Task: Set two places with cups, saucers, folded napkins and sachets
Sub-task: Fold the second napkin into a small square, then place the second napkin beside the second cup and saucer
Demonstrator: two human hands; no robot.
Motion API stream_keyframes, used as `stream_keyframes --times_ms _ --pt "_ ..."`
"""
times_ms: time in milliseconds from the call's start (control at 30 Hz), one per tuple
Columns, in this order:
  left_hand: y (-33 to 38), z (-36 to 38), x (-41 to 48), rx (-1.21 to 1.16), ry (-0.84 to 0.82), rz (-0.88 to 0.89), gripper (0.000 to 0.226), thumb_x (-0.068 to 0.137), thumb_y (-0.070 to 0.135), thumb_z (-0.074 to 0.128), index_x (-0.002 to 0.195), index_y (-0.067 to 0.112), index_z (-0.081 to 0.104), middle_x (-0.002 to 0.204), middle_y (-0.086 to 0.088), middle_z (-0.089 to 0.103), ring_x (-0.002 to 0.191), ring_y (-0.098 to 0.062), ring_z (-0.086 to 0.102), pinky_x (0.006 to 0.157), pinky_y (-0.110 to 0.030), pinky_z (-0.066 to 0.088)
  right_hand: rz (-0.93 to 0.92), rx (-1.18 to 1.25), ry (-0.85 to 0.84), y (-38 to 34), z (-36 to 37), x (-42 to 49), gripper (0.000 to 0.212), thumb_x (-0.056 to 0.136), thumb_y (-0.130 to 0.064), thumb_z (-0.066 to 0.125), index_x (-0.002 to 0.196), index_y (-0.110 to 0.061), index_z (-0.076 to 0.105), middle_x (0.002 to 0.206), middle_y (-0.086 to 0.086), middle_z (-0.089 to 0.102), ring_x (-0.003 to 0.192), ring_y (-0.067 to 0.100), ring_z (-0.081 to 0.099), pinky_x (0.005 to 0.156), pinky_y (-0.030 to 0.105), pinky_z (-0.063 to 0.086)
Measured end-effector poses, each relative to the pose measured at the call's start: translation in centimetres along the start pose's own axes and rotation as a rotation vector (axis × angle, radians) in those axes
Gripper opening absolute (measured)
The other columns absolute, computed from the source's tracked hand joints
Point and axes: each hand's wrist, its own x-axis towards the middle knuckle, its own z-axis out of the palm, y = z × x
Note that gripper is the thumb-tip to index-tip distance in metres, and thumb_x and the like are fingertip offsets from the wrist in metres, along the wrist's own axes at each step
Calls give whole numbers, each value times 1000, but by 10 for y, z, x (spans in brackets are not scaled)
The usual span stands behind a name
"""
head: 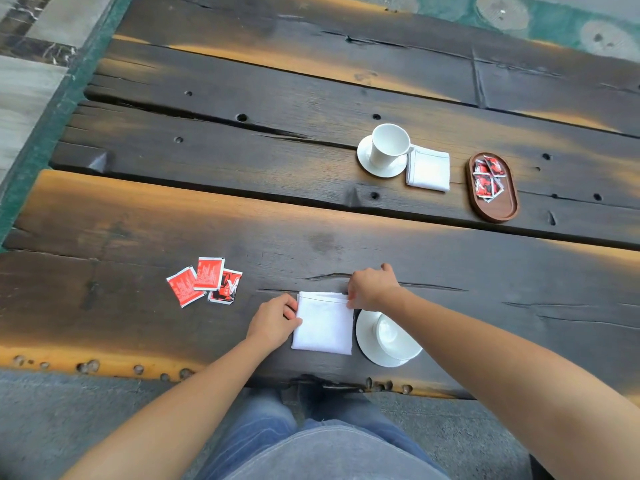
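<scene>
A folded white napkin [323,323] lies near the table's front edge. My left hand [275,322] pinches its left edge and my right hand [372,287] grips its far right corner. Just right of the napkin a white cup [393,336] stands on a saucer [369,348], partly under my right forearm. Three red sachets [206,282] lie loose to the left. Farther back, a second cup [388,145] stands on its saucer [365,161] with a folded napkin [429,169] touching its right side.
A brown oval wooden tray [498,209] holding several red sachets sits right of the far napkin. The table is made of dark rough planks [242,220] with gaps and holes. My legs in jeans show below the front edge.
</scene>
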Motion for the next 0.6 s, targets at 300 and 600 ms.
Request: stream_keyframes --times_ms 300,600 --pt "4 9 -6 2 -38 -2 16 78 18 69 84 26 57 70 12 61 76 -16 62 76 -34 53 70 -46 -3 5 6 -3 20 80 -35 62 92 -21 69 85 -1 63 93 23 61 105 47 22" --pt "-4 -5 -12 -59 -70 -9 6 84 27 61 81 31 57 73 10 66 77 -14 66 74 -31 52 85 -10 -100 5 -2 0 29 75 -52 55 76 -24 62 69 -7 53 77 20 54 82 40 27"
